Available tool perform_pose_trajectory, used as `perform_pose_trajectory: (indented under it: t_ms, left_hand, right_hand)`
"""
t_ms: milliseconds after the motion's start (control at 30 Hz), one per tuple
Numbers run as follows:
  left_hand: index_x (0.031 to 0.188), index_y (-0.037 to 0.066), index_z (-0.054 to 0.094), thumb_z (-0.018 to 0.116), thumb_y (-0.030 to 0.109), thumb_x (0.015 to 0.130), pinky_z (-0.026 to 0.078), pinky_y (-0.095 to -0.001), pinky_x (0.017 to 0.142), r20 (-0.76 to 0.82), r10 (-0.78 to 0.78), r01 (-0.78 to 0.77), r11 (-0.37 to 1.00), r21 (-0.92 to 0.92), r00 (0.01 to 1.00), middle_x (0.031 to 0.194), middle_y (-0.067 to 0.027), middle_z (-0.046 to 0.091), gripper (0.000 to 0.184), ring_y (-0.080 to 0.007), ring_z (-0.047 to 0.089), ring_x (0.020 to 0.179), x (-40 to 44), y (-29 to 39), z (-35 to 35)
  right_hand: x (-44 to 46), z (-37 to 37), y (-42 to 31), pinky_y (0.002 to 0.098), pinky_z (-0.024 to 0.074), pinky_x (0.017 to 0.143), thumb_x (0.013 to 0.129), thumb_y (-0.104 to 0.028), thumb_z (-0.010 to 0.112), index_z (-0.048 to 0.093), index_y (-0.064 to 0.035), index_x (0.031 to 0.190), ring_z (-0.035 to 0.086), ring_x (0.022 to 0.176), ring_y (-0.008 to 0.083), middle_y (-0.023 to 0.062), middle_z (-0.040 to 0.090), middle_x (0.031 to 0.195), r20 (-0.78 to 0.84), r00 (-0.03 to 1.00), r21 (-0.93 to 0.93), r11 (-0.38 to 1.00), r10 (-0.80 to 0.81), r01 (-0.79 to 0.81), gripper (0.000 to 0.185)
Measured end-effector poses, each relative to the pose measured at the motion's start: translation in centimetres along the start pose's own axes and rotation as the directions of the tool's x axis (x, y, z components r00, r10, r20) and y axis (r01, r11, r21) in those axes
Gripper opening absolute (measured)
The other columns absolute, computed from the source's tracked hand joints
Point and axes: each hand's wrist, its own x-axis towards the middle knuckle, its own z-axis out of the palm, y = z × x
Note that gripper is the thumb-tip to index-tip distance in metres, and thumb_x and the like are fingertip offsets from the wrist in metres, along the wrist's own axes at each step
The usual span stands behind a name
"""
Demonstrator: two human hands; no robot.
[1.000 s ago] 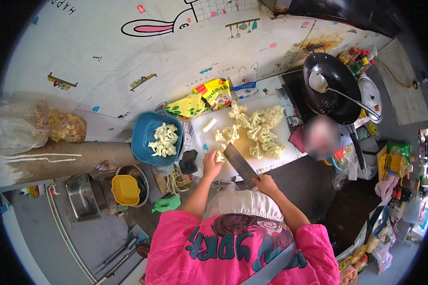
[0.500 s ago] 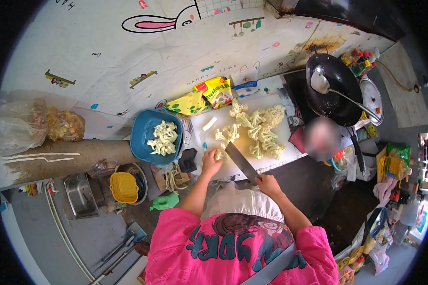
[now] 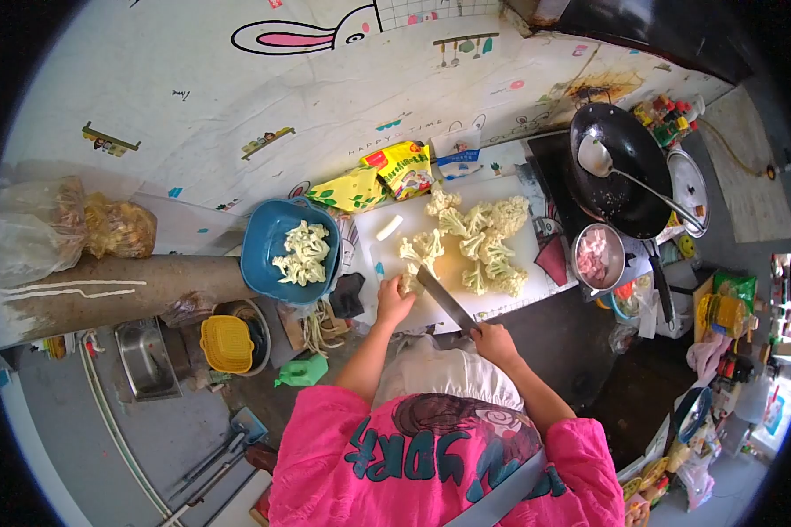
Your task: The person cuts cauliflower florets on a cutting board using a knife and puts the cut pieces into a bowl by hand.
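Observation:
My right hand (image 3: 495, 343) is closed around the handle of a broad kitchen knife (image 3: 448, 300). Its blade slants up and left, with the tip at a cauliflower piece (image 3: 422, 248) on the white cutting board (image 3: 413, 211). At the board's left front edge, my left hand (image 3: 395, 302) grips a bit of cauliflower (image 3: 410, 283) close to the blade; the fingers partly cover it. More cauliflower florets (image 3: 483, 237) are heaped on the board's right half. A white stalk piece (image 3: 389, 227) lies near its left side. Cut florets (image 3: 302, 253) rest in a blue basin (image 3: 255, 237).
Right of the board stand a metal bowl of raw meat (image 3: 595, 256) and a black wok (image 3: 619, 167) with a ladle (image 3: 606, 162) in it. Seasoning packets (image 3: 402, 169) lean along the wall behind. Low on the left are a yellow basket (image 3: 227, 344) and a sink (image 3: 149, 356).
My hands, the knife and the cauliflower stay almost in the same place. The surroundings shift very slightly in view. The meat bowl, blurred before, now shows clearly.

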Motion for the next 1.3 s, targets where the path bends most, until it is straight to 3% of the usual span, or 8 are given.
perform_pose_trajectory:
  t_ms: [267, 367, 467, 667, 967, 1300]
  left_hand:
    - [0.112, 0.003, 0.049, 0.064, 0.019, 0.066, 0.041, -0.0406, 0.084, -0.044, 0.024, -0.023, 0.999, 0.028, 0.999, 0.102, -0.0188, 0.048, 0.051, -0.0353, 0.048, 0.097, -0.1, 0.3, 0.9]
    - [0.113, 0.004, 0.049, 0.065, 0.017, 0.066, 0.04, -0.0407, 0.084, -0.03, 0.019, -0.018, 0.999, 0.04, 0.999, 0.101, -0.0176, 0.048, 0.051, -0.0348, 0.047, 0.097, -0.5, 0.7, 0.6]
    - [0.112, 0.006, 0.049, 0.067, 0.015, 0.065, 0.038, -0.0404, 0.085, -0.05, 0.166, -0.165, 0.986, 0.028, 0.985, 0.102, -0.0169, 0.048, 0.051, -0.0341, 0.047, 0.098, -0.6, -1.1, 0.9]
    - [0.112, 0.006, 0.05, 0.068, 0.012, 0.063, 0.039, -0.0405, 0.085, -0.086, 0.264, -0.266, 0.964, -0.009, 0.961, 0.103, -0.0159, 0.049, 0.053, -0.0332, 0.048, 0.096, -1.1, -3.4, 0.5]
    - [0.111, 0.009, 0.051, 0.068, 0.012, 0.062, 0.04, -0.0405, 0.083, -0.036, 0.222, -0.224, 0.972, -0.066, 0.974, 0.101, -0.0146, 0.049, 0.052, -0.033, 0.049, 0.094, -0.7, -3.3, 0.0]
    - [0.111, 0.009, 0.051, 0.068, 0.014, 0.061, 0.038, -0.0406, 0.085, 0.001, 0.201, -0.201, 0.979, -0.02, 0.98, 0.102, -0.0149, 0.048, 0.053, -0.0332, 0.047, 0.096, -0.5, -2.9, -0.4]
  right_hand:
    - [1.2, 0.6, -0.7, 0.0499, 0.0456, 0.074, 0.084, -0.029, 0.049, 0.06, -0.0019, 0.087, 0.058, 0.08, 0.0427, 0.0246, 0.06, 0.083, 0.098, 0.991, -0.111, 0.991, 0.088, -0.077, 0.029]
    - [1.8, 0.9, -0.8, 0.0497, 0.0454, 0.075, 0.084, -0.03, 0.049, 0.06, -0.0013, 0.087, 0.058, 0.081, 0.0423, 0.0245, 0.06, 0.085, 0.086, 0.99, -0.067, 0.992, 0.114, -0.109, 0.03]
    - [2.1, 0.9, -0.6, 0.0488, 0.0464, 0.074, 0.083, -0.028, 0.051, 0.059, 0.0001, 0.087, 0.059, 0.08, 0.0421, 0.0257, 0.06, 0.087, 0.099, 0.988, -0.021, 0.992, 0.122, -0.121, 0.029]
    - [0.4, -0.3, -0.4, 0.0479, 0.0462, 0.075, 0.081, -0.029, 0.052, 0.061, 0.001, 0.082, 0.058, 0.079, 0.0419, 0.0253, 0.061, 0.082, 0.016, 0.997, 0.08, 0.994, 0.071, -0.072, 0.032]
    - [0.0, -0.1, 1.1, 0.0484, 0.0472, 0.07, 0.081, -0.027, 0.052, 0.062, -0.0012, 0.079, 0.059, 0.071, 0.042, 0.0234, 0.061, 0.076, 0.037, 0.995, 0.036, 0.995, -0.089, 0.088, 0.028]
    - [1.1, 0.4, 0.6, 0.0456, 0.0479, 0.074, 0.082, -0.029, 0.052, 0.061, -0.0042, 0.087, 0.06, 0.083, 0.0382, 0.0222, 0.061, 0.089, 0.202, 0.978, -0.119, 0.992, 0.058, -0.035, 0.027]
